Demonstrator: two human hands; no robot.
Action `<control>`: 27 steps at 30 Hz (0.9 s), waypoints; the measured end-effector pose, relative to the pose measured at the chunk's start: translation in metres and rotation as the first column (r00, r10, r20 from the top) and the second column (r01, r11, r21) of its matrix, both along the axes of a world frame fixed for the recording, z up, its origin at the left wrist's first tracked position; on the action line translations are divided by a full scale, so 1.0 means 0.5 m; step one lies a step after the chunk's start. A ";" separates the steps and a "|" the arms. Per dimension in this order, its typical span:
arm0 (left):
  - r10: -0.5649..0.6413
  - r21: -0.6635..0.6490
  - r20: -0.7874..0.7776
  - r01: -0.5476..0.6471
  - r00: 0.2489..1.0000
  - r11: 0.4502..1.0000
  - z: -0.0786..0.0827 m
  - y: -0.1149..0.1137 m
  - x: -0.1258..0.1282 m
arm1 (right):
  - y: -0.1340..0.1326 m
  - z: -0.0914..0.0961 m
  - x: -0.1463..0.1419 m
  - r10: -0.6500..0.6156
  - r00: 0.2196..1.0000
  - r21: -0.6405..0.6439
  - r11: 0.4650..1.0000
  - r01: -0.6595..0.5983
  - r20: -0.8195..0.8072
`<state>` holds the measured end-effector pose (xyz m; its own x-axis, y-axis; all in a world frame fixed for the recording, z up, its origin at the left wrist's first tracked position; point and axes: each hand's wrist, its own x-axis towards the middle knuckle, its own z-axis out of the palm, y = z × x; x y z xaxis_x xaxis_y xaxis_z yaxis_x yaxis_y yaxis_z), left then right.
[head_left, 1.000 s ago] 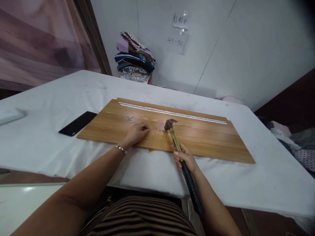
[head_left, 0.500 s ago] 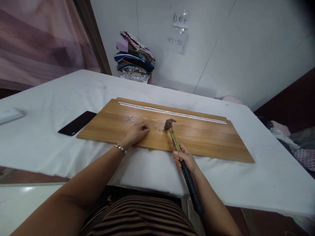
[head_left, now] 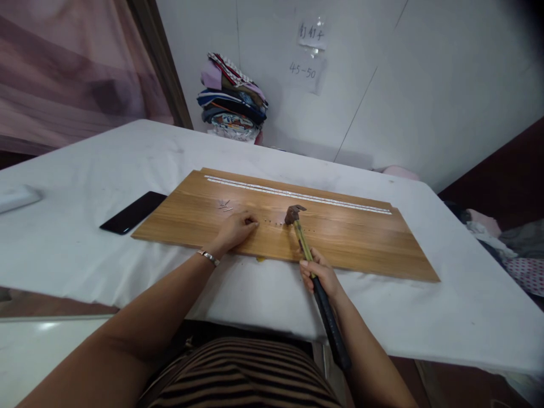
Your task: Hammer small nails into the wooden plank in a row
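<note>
A claw hammer (head_left: pixel 304 241) with a rusty head and a black grip is in my right hand (head_left: pixel 319 273), the fingers wrapped round its handle. Its head hovers over or rests on the wooden board (head_left: pixel 365 243); I cannot tell which. Near the head runs a row of several small nails (head_left: pixel 272 222) set in the board. My left hand (head_left: pixel 238 229) lies on the board at the row's left end, fingertips pinched together; whatever they hold, if anything, is hidden. Several loose nails (head_left: pixel 225 205) lie just beyond that hand.
Two pale measuring strips (head_left: pixel 297 195) run along the board's far side. A black phone (head_left: pixel 134 213) lies left of the board on the white-covered table (head_left: pixel 85 170). Folded clothes (head_left: pixel 233 102) are stacked at the back by the wall, and a white object (head_left: pixel 19 198) sits far left.
The hammer head has shifted very slightly to the right. My left hand keeps its place and its pinch.
</note>
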<state>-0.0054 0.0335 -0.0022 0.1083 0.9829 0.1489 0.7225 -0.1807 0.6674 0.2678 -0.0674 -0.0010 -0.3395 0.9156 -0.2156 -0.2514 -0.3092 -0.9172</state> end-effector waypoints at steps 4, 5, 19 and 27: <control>0.002 0.000 0.015 -0.002 1.000 1.000 -0.006 0.002 -0.002 | 0.000 0.002 0.001 0.003 1.000 -0.007 1.000 -0.003 0.012; 0.000 0.001 0.016 0.000 1.000 1.000 -0.006 0.002 -0.002 | 0.000 0.002 0.001 0.002 1.000 -0.008 1.000 -0.002 0.012; 0.016 -0.009 0.008 -0.016 1.000 1.000 -0.002 0.002 -0.001 | 0.000 -0.002 0.000 0.011 1.000 0.015 1.000 -0.011 -0.005; 0.014 0.000 0.014 -0.014 1.000 1.000 -0.003 0.002 0.000 | -0.001 0.002 -0.001 0.007 1.000 0.014 1.000 -0.007 -0.013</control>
<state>-0.0053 0.0347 -0.0036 0.0930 0.9842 0.1504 0.7158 -0.1711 0.6771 0.2673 -0.0676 -0.0001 -0.3484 0.9162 -0.1979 -0.2615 -0.2977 -0.9181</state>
